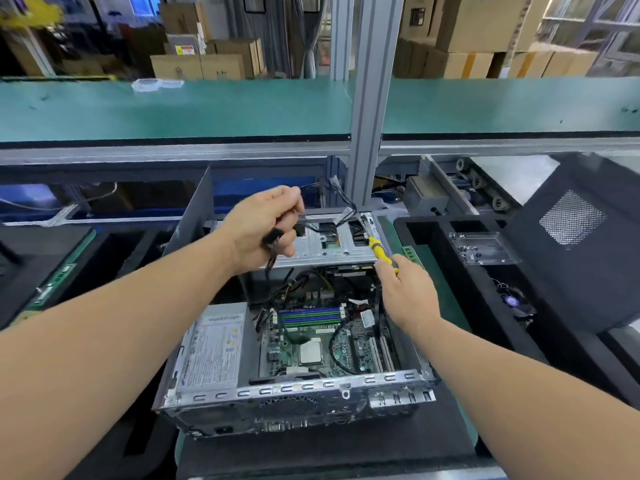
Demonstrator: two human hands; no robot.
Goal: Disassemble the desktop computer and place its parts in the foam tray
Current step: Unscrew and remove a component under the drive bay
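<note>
The open desktop computer lies in front of me, with its motherboard, grey power supply and metal drive cage exposed. My left hand is above the cage's left part, closed on a bundle of black cables that hangs down from it. My right hand grips a yellow-handled screwdriver whose tip points at the cage's right side. The black foam tray stands to the right; it holds a clear plastic part and a small fan.
A dark side panel with a mesh vent leans over the tray at far right. Another black foam tray with a memory stick sits at left. An aluminium post rises behind the case, in front of a green shelf.
</note>
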